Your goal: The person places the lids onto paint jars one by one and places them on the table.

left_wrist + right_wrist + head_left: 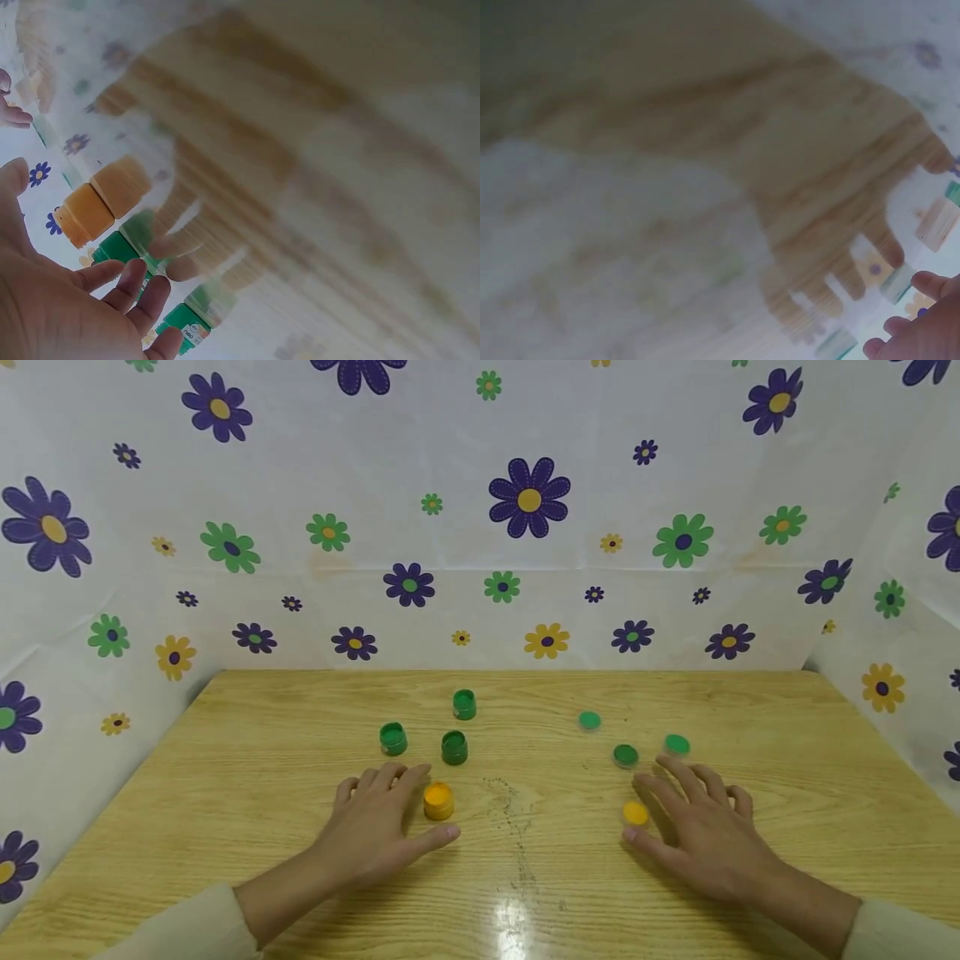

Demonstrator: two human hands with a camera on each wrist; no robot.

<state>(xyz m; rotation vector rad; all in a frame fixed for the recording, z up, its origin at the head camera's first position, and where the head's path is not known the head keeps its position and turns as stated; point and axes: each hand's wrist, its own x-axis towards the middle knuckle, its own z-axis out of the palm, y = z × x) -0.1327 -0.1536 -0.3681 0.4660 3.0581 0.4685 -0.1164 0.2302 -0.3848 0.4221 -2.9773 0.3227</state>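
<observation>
My left hand point(375, 827) is spread low over the table, thumb and forefinger on either side of an open jar of orange-yellow paint point(438, 801) with a gap around it. In the left wrist view the orange jar point(86, 214) stands upright beyond the fingers. Three open green paint jars, a left one point(393, 739), a middle one point(454, 748) and a back one point(464, 705), stand past that hand. Around a yellow lid point(635, 813) lie the parted thumb and fingers of my right hand point(708, 839); whether the thumb touches it I cannot tell.
Beyond the right hand lie three green lids: one at the back point(589, 721), a darker one point(626, 755) and one near the fingertips point(677, 744). Dark specks mark the wooden table point(525, 860) between the hands. A flowered cloth point(450, 543) encloses the back and sides.
</observation>
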